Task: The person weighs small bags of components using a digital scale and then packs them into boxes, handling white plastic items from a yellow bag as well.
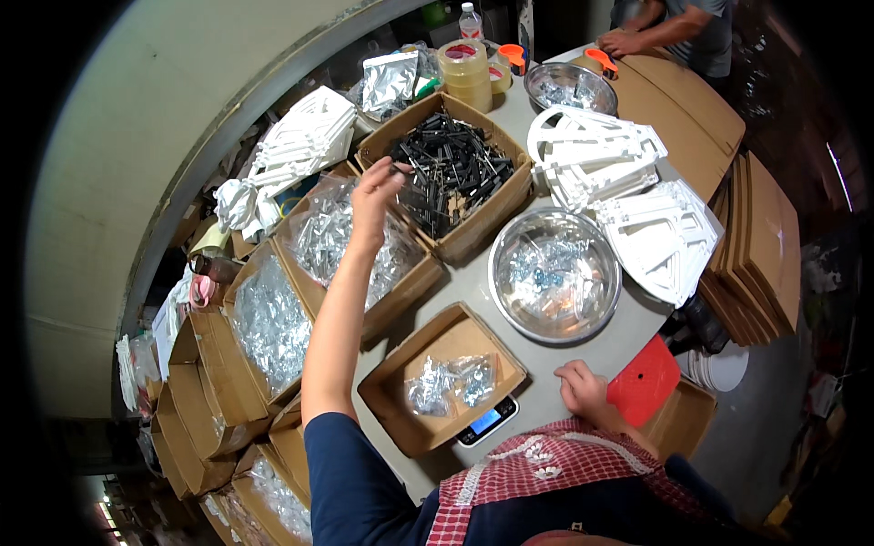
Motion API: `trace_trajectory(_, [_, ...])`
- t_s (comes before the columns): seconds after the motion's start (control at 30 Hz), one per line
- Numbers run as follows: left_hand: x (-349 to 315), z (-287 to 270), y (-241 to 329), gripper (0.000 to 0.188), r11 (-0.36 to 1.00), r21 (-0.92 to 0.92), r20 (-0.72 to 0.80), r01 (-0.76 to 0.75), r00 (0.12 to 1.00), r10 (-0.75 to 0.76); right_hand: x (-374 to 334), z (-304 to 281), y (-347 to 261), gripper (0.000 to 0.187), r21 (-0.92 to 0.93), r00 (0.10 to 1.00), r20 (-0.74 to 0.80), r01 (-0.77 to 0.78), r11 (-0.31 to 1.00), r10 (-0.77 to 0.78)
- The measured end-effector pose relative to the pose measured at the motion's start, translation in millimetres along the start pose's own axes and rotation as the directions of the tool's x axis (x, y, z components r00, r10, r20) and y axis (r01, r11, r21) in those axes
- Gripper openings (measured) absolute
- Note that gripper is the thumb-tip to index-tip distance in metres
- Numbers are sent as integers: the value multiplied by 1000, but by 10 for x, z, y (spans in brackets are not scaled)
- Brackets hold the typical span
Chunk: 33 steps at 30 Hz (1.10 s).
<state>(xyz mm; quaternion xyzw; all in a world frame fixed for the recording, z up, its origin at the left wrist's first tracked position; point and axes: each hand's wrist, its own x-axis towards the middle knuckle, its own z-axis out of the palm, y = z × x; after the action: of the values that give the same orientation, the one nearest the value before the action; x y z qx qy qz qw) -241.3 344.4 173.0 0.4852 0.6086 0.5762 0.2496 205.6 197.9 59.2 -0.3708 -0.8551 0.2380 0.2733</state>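
My left hand (pixel 375 193) is raised over the near left edge of a cardboard box (pixel 487 232) full of small black rod-shaped parts (pixel 451 164). Its fingers are pinched together, and a small dark piece shows at their tips; its exact kind is too small to make out. On the table's near side my right hand (pixel 583 389) rests with its fingers curled in, nothing visible in them. Between my arms a shallow cardboard tray (pixel 387 420) sits on a digital scale (pixel 492 420) with a lit display. Clear bags of metal hardware (pixel 448 384) lie in the tray.
A steel bowl (pixel 503 314) of small bags stands right of the tray, beside stacked white plastic frames (pixel 660 232). Boxes of clear bags (pixel 271 318) line the left. Tape rolls (pixel 466 77) and another bowl (pixel 572 89) stand behind. Another person's hand (pixel 621 42) is at far right.
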Motion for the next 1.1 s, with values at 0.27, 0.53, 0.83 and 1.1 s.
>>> trace_trajectory(0.27, [-1306,-242,960,32,905,30,437,424,809,-393,20,57,40,23,21,998,54,-20,1000,19])
trace_trajectory(0.53, [-2565,-1520,1175,20,893,-38,-93,449,888,-451,-8,96,-32,19,78,1000,0,24,997,-24])
trace_trajectory(0.83, [-4356,-2275,209,29,-114,815,-442,568,483,-756,-37,163,-61,15,34,998,54,23,999,-25])
trace_trajectory(1.1, [-4988,-2387,447,22,707,-110,-333,699,644,-688,-164,330,-136,16,-71,995,-72,-74,995,69])
